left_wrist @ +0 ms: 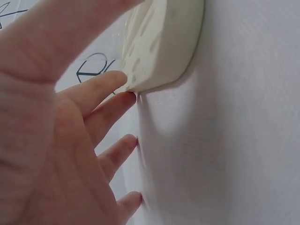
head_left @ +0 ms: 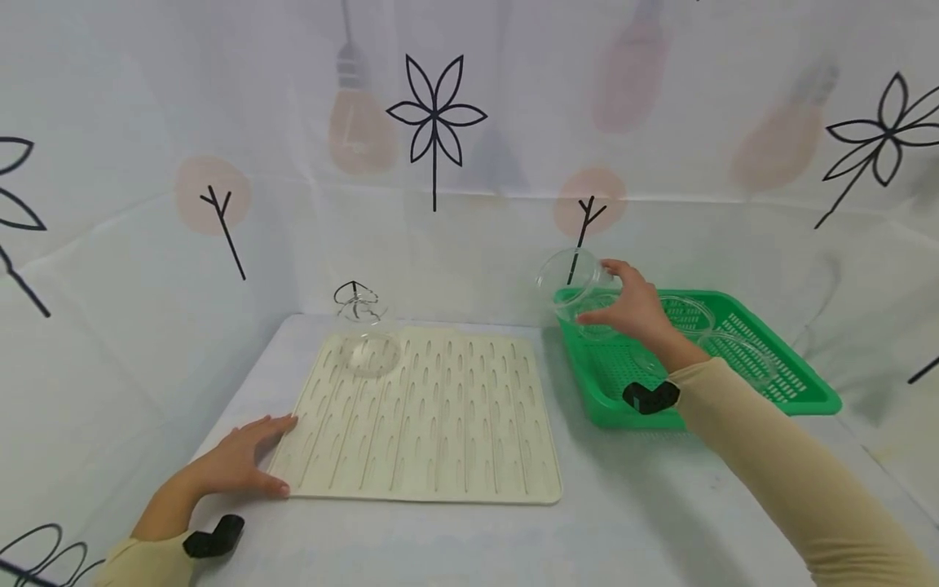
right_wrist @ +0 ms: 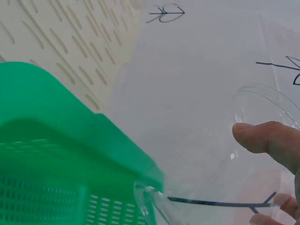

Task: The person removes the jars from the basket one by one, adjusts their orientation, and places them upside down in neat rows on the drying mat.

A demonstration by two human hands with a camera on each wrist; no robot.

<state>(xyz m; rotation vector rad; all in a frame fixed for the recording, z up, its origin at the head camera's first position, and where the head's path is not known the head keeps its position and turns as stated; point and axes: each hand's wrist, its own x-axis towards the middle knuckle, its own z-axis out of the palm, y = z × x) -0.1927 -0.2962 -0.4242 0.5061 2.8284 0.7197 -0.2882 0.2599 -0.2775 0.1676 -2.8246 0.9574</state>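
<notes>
My right hand grips a clear round cup over the back left of the green basket. In the right wrist view the thumb lies against the clear wall of this cup, with fingertips at its other side. My left hand lies at the front left corner of a cream ridged drying mat. Its fingers are spread, and in the left wrist view the fingertips touch the mat's edge. A second clear cup stands on the mat's back left.
Several clear round pieces lie in the basket, which stands on the white-covered table right of the mat. A white cloth backdrop with printed flowers and bulbs rises behind and at both sides.
</notes>
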